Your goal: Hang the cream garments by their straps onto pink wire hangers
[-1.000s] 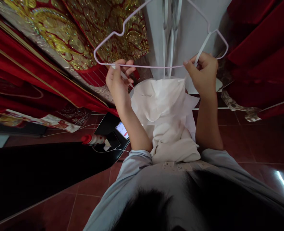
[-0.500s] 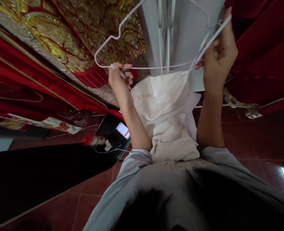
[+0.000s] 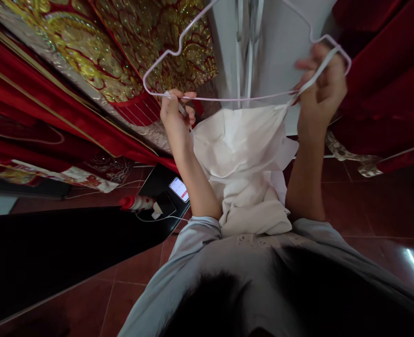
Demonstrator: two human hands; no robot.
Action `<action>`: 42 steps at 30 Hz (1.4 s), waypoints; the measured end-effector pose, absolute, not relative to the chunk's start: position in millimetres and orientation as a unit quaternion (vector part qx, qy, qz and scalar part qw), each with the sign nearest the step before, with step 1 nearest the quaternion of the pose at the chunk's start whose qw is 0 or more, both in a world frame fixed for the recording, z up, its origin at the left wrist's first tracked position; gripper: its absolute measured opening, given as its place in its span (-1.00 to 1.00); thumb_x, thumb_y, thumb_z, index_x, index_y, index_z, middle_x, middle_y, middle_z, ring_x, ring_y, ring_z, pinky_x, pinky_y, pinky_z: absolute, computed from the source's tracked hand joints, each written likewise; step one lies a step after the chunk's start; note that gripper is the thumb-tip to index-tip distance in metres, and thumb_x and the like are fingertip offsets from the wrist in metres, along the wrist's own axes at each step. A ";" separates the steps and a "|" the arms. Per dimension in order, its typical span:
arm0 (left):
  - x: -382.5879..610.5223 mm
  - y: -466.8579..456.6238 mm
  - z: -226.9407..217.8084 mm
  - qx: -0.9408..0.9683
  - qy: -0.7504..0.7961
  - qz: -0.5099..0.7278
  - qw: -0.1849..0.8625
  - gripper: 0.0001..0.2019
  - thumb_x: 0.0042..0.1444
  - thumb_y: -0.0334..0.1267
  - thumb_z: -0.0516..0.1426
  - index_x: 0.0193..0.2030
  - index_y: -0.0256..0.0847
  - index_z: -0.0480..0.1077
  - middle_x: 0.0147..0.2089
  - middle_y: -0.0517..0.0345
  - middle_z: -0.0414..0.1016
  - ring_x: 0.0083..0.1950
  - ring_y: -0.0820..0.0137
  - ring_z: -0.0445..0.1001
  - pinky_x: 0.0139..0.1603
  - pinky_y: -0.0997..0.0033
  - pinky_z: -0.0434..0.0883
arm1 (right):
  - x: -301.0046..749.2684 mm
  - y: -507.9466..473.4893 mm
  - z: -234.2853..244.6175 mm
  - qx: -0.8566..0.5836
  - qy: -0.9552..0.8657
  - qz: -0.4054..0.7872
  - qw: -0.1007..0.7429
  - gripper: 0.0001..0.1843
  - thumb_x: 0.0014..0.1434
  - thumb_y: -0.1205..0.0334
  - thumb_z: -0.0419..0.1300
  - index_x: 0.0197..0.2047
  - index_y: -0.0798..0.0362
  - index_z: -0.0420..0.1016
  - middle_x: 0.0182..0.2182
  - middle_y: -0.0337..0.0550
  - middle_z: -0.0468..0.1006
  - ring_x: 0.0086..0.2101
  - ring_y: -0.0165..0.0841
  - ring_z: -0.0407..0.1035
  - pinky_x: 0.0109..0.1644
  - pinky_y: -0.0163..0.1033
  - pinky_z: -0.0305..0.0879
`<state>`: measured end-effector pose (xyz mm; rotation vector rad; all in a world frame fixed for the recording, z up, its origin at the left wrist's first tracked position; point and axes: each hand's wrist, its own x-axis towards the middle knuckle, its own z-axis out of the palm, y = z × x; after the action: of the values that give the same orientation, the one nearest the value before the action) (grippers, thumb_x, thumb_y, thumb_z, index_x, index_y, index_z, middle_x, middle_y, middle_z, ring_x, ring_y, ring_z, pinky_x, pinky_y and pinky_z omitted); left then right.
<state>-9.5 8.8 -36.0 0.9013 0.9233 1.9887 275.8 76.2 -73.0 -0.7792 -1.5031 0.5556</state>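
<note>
A thin pale-pink clothes hanger (image 3: pixel 242 99) is held level across the front of my body. My left hand (image 3: pixel 179 114) pinches its lower bar near the left corner, where a bit of white strap shows by the fingers. From the bar's height, a white garment (image 3: pixel 237 135) drapes down in folds to my lap. My right hand (image 3: pixel 321 91) is at the hanger's right corner, its fingers partly blurred, with the garment's white strap (image 3: pixel 321 71) pulled across them. The strap runs up to the hanger's right end; whether it passes around the end is unclear.
Red garments with gold sequins (image 3: pixel 122 51) hang at left, and dark red cloth (image 3: pixel 386 70) hangs at right. A black table (image 3: pixel 70 252) bears a lit phone (image 3: pixel 179 189), a red-capped bottle (image 3: pixel 136 203) and a white cable. Grey panels with handles (image 3: pixel 249 51) stand ahead.
My right hand has lowered the strap towards the hanger's right corner, which now shows beyond the fingers. The hanger has shifted slightly right. My left hand keeps its hold.
</note>
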 end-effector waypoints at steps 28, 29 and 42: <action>-63.4 4.7 -48.3 0.327 0.439 0.821 0.159 -0.60 0.52 -0.45 0.11 0.34 0.05 0.50 0.34 0.24 0.61 0.52 0.17 0.44 0.41 0.03 0.60 | 263.1 70.8 -66.0 -0.318 -0.629 0.220 0.675 -0.73 0.22 0.00 0.43 -0.17 -0.11 0.48 -0.44 -0.28 0.46 -0.44 -0.33 0.39 -0.29 -0.15 0.30; -64.1 7.2 -49.2 0.331 0.425 0.826 0.165 -0.59 0.51 -0.43 0.15 0.32 0.15 0.50 0.38 0.32 0.58 0.57 0.18 0.36 0.46 -0.01 0.56 | 264.3 72.0 -66.5 -0.325 -0.630 0.220 0.671 -0.74 0.21 0.02 0.44 -0.17 -0.11 0.48 -0.44 -0.28 0.47 -0.44 -0.33 0.39 -0.31 -0.15 0.28; -61.6 9.5 -9.0 0.518 0.384 0.747 0.162 -0.84 0.31 -0.29 0.44 -0.05 0.05 0.62 0.12 0.29 0.69 0.49 0.14 0.43 0.63 0.03 0.34 | 275.0 75.8 -64.8 -0.368 -0.657 0.205 0.625 -0.85 0.23 0.25 0.36 -0.19 -0.09 0.46 -0.47 -0.35 0.35 -0.48 -0.39 0.14 -0.31 -0.18 0.07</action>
<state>-61.6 9.5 -9.0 1.4781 1.0956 2.1329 275.0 75.8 -64.8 -0.8446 -1.5077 0.4714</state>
